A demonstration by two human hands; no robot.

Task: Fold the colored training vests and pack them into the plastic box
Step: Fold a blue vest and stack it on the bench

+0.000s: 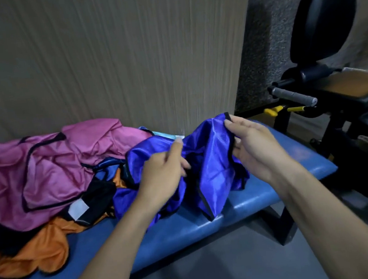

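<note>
On the left half of the blue padded counter [265, 201] lies a loose heap of vests: a pink vest [51, 168] with dark trim on top toward the far side, a black vest [97, 195] with a white label in the middle of the heap, and an orange vest [37, 250] spilling toward the near edge. Just right of the heap, the blue vest [210, 159] is bunched and lifted partly off the counter, its lower folds resting on the padding. The left hand [161, 174] has its grip closed on the vest's crumpled left part, fingers curled into the cloth. The right hand [252, 143] pinches the vest's dark-trimmed upper right edge between thumb and fingers, holding that corner highest. A wood-grain wall panel [123, 54] stands directly behind the counter. Farther right, beyond the counter's end, stands a black exercise machine [336, 76] with a padded seat and grey foam handles. The plastic box cannot be made out with any certainty.
</note>
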